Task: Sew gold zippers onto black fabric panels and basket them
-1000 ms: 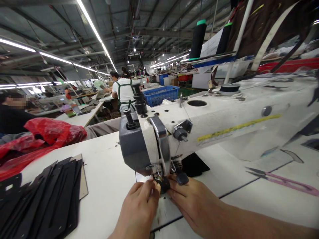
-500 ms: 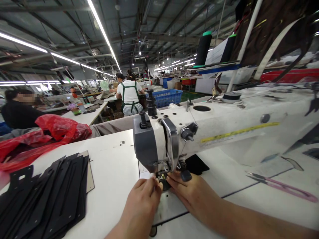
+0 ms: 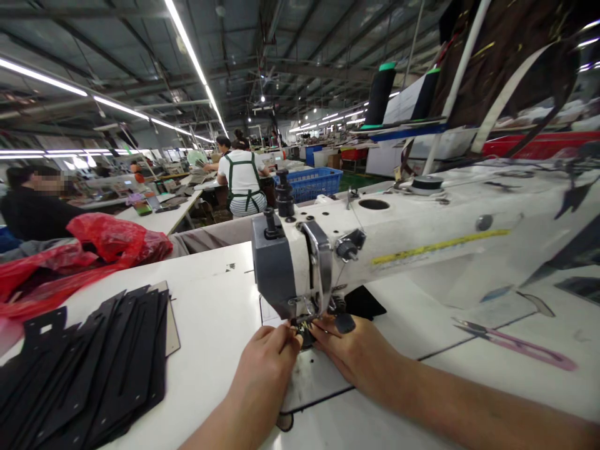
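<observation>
A sewing machine (image 3: 300, 256) stands before me, its head lowered over the white bed. Under its presser foot lies a small black piece (image 3: 305, 339), mostly hidden by the foot and my fingers. My left hand (image 3: 267, 369) pinches the near left edge of that piece with closed fingers. From the other side, my right hand (image 3: 359, 350) has its fingertips bunched against the piece, close to the foot; some are covered by the machine. Behind my right hand a flat black piece (image 3: 365, 303) rests on the bed; whether it joins the small one I cannot tell.
Many flat black panels (image 3: 107, 356) lie overlapped at left, beside a red plastic bag (image 3: 117, 237). Pink-handled thread snips (image 3: 529, 349) lie on the right. Thread cones (image 3: 379, 94) stand above the machine. A co-worker in a green apron (image 3: 244, 178) sits ahead near a blue crate (image 3: 314, 182).
The view has shifted slightly, so the snips and machine arm appear further left. Both hands have edged a little away from me at the presser foot, still on the small black piece.
</observation>
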The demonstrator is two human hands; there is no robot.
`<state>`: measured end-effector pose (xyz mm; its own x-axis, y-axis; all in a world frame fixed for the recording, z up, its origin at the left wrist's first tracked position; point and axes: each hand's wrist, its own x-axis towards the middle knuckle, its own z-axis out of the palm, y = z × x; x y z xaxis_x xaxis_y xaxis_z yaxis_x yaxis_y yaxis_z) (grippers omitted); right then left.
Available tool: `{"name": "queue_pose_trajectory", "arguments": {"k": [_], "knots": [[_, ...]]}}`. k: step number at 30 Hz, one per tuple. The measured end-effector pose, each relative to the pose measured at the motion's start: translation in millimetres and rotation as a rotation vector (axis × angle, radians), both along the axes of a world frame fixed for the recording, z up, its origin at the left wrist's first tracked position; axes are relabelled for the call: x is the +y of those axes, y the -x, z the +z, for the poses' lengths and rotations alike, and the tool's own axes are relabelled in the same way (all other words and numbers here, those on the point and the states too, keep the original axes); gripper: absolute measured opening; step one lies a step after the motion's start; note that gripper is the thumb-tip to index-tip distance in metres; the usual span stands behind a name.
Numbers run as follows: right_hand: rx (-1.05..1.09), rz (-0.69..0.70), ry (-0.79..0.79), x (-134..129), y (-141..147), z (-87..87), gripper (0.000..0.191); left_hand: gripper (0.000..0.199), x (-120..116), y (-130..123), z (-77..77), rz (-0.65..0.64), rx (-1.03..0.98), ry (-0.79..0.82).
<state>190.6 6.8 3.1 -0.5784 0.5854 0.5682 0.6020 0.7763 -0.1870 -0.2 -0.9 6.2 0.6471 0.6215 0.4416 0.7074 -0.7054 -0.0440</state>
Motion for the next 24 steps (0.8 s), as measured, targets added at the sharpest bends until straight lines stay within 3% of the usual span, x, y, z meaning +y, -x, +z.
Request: {"name": "queue_pose_trajectory", "arguments": {"k": [8,18,22,24], "knots": [[0.037,-0.013,-0.048,1.1,1.6,-0.4,0.022,0.018,2.8,0.2,-0.5,-0.014,-0.065,0.011],[-0.034,-0.063,0.027,-0.1,7.4,1.0,0.022,0.013,8.6,1.8,-9.8,-0.028,-0.173,-0.009],[-0.089,-0.109,-0.009,8.1,-11.9,0.8,0.016,0.013,4.5,2.8,-0.5,-0.016,-0.173,-0.03],[-0.096,-0.206,-0.04,8.9,-31.6,2.1,0.024,0.014,-5.6,1.0,7.5,-0.015,-0.177,-0.038]]}}
